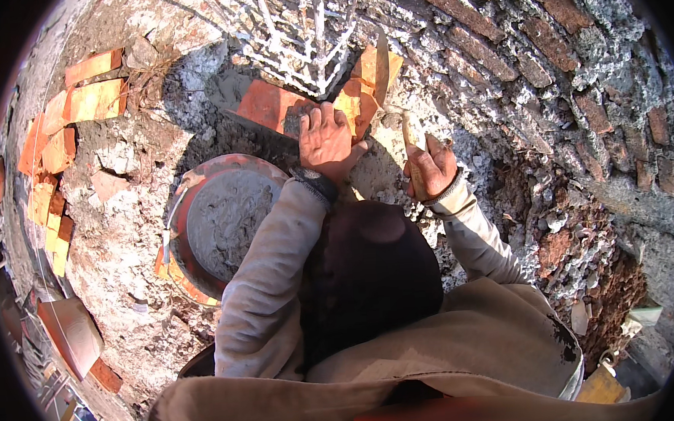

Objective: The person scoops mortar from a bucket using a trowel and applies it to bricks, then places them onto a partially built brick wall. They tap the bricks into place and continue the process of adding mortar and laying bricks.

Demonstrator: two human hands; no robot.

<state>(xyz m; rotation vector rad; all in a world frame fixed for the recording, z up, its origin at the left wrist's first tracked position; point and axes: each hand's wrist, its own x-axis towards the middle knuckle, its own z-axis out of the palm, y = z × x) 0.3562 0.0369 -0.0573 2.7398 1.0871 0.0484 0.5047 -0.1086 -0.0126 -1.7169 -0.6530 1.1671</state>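
My left hand [326, 139] lies with its fingers extended on the near end of a red brick [270, 103], beside an orange brick piece [354, 103]; both pieces sit on grey mortar at the foot of white-crusted rebar [316, 51]. My right hand [434, 166] grips the wooden handle of a trowel [381, 71], its blade tilted up along the right side of the orange piece. A round red bucket [231, 224] of wet grey mortar stands left of my left forearm.
Loose orange bricks [95, 101] lie in groups at the left on rough rubble ground, with a taut string over them. A tilted board-like piece [71, 335] lies lower left. An old mortar-smeared brick surface [541, 40] fills the upper right.
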